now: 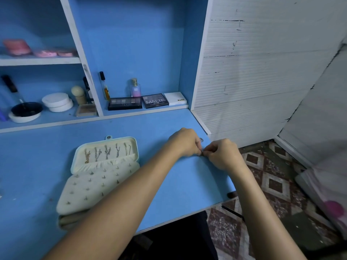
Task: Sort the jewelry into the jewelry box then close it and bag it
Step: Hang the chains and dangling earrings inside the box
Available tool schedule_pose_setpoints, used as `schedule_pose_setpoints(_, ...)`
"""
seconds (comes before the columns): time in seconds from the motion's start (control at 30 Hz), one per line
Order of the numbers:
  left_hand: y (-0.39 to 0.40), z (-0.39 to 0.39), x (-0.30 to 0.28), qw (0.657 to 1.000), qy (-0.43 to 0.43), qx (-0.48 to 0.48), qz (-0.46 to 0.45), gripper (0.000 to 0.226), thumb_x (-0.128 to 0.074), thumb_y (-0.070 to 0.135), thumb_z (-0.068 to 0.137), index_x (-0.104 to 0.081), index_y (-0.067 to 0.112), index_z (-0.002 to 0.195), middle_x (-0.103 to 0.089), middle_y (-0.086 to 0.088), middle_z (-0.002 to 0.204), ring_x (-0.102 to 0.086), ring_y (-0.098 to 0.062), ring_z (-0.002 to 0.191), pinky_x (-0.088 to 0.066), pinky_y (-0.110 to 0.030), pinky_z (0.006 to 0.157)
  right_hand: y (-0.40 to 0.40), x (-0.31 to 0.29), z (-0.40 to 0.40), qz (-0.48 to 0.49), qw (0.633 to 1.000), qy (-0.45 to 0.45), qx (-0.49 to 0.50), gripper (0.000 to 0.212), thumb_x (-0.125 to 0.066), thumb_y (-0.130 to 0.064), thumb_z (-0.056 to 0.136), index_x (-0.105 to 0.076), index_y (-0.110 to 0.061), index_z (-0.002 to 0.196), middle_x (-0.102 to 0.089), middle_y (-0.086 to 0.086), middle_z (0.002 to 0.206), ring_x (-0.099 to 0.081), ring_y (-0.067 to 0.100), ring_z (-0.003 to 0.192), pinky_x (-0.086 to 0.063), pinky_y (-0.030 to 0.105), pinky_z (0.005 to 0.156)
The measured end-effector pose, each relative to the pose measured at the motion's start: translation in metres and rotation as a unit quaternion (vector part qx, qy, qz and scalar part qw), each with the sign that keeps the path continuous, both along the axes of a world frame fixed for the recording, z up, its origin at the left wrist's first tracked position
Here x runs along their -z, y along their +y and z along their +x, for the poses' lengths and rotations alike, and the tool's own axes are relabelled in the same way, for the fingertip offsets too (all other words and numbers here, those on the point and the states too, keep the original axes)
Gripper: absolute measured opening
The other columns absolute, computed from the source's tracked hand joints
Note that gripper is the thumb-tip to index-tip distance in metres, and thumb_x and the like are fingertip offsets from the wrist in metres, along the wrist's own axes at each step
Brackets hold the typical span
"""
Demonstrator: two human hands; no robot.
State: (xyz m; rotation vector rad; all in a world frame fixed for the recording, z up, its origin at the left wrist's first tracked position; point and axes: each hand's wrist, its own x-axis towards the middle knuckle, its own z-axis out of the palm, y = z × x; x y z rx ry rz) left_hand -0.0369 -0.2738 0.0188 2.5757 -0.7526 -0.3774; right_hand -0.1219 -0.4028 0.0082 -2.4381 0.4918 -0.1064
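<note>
An open cream jewelry box lies on the blue desk, left of centre. Several chains hang in its lid and several small studs sit in its padded panel. Near the desk's right edge my left hand and my right hand meet, fingertips together, pinching a tiny dark piece of jewelry between them. Just behind my left hand a small silver ring-like piece lies on the desk. What the pinched piece is stays too small to tell.
Shelves at the back hold makeup palettes, a perfume bottle, white round tins and a black dish. A white panelled wall stands right of the desk, with patterned floor tiles below.
</note>
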Motion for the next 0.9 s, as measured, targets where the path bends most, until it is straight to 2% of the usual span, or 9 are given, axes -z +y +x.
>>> schedule_pose_setpoints(0.07,-0.0013,0.0000,0.0008,1.000,0.002,-0.004,0.008,0.020,-0.075,0.022,0.080,-0.066,0.032,0.065,-0.068,0.009,0.090,-0.064,-0.013,0.096,-0.054,-0.029,0.081,-0.0003,0.0016,0.0001,0.000,1.000,0.002,0.005,0.008,-0.069,-0.015,0.088,-0.076,-0.019,0.086,-0.064,-0.009,0.075,-0.059,0.014,0.080,-0.049,0.026,0.069)
schedule_pose_setpoints(0.17,-0.0041,-0.0020,0.0006,1.000,0.000,-0.001,0.025,0.020,-0.069,0.020,0.084,-0.065,0.030,0.067,-0.065,0.007,0.095,-0.065,-0.018,0.095,-0.056,-0.031,0.082,-0.0003,0.0033,0.0001,0.000,1.000,0.002,0.007,0.006,-0.069,-0.016,0.089,-0.071,-0.019,0.085,-0.064,-0.006,0.079,-0.058,0.014,0.079,-0.046,0.026,0.065)
schedule_pose_setpoints(0.3,-0.0058,-0.0049,-0.0015,0.998,0.003,0.014,0.057,0.011,-0.060,0.019,0.090,-0.068,0.021,0.082,-0.066,-0.003,0.105,-0.066,-0.025,0.095,-0.057,-0.034,0.082,0.0006,0.0033,0.0004,-0.002,1.000,0.022,0.006,0.007,-0.064,-0.014,0.091,-0.067,-0.019,0.089,-0.065,-0.001,0.090,-0.059,0.017,0.083,-0.048,0.028,0.069)
schedule_pose_setpoints(0.37,-0.0054,-0.0065,-0.0025,0.997,-0.001,0.022,0.068,0.016,-0.054,0.017,0.092,-0.069,0.012,0.096,-0.066,-0.007,0.108,-0.066,-0.027,0.096,-0.056,-0.035,0.080,0.0010,0.0027,0.0004,-0.011,0.999,0.030,0.003,0.011,-0.059,-0.010,0.091,-0.068,-0.018,0.092,-0.066,0.000,0.093,-0.059,0.018,0.086,-0.050,0.030,0.070)
schedule_pose_setpoints(0.47,-0.0042,-0.0087,-0.0031,0.996,0.004,0.032,0.081,0.021,-0.049,0.014,0.094,-0.067,0.007,0.102,-0.065,-0.009,0.110,-0.065,-0.029,0.098,-0.057,-0.038,0.082,0.0012,0.0025,-0.0002,-0.011,1.000,0.025,0.001,0.016,-0.053,-0.006,0.090,-0.065,-0.017,0.091,-0.063,0.000,0.091,-0.056,0.016,0.082,-0.046,0.026,0.061)
schedule_pose_setpoints(0.57,-0.0029,-0.0084,-0.0035,0.997,0.011,0.035,0.069,0.019,-0.052,0.016,0.094,-0.069,0.010,0.099,-0.065,-0.006,0.110,-0.064,-0.025,0.094,-0.057,-0.036,0.083,0.0014,0.0033,-0.0005,-0.005,1.000,0.011,0.008,0.017,-0.051,-0.004,0.089,-0.064,-0.016,0.090,-0.063,0.000,0.090,-0.055,0.016,0.081,-0.043,0.025,0.058)
schedule_pose_setpoints(0.67,-0.0012,-0.0073,-0.0026,0.999,0.021,0.029,0.029,0.010,-0.062,0.017,0.091,-0.069,0.022,0.094,-0.060,0.009,0.106,-0.058,-0.015,0.090,-0.049,-0.027,0.077,0.0018,0.0045,-0.0013,0.004,1.000,-0.006,0.011,0.017,-0.052,-0.004,0.089,-0.064,-0.016,0.088,-0.064,0.000,0.089,-0.057,0.018,0.083,-0.041,0.021,0.058)
schedule_pose_setpoints(0.77,-0.0009,-0.0073,-0.0018,0.999,0.024,0.034,0.011,0.019,-0.064,0.016,0.088,-0.071,0.026,0.103,-0.059,0.006,0.108,-0.059,-0.015,0.093,-0.052,-0.029,0.082,0.0020,0.0047,-0.0026,0.032,0.999,-0.037,0.015,0.013,-0.055,-0.007,0.091,-0.064,-0.017,0.090,-0.066,0.000,0.089,-0.057,0.017,0.082,-0.041,0.020,0.058)
schedule_pose_setpoints(0.9,-0.0004,-0.0057,-0.0009,0.999,0.027,0.038,0.007,0.018,-0.071,0.026,0.086,-0.073,0.032,0.102,-0.062,0.002,0.107,-0.061,-0.017,0.096,-0.054,-0.031,0.086,0.0006,0.0029,-0.0048,0.063,0.995,-0.070,0.020,0.013,-0.057,-0.006,0.092,-0.056,-0.016,0.100,-0.060,-0.004,0.086,-0.054,0.013,0.079,-0.040,0.020,0.059)
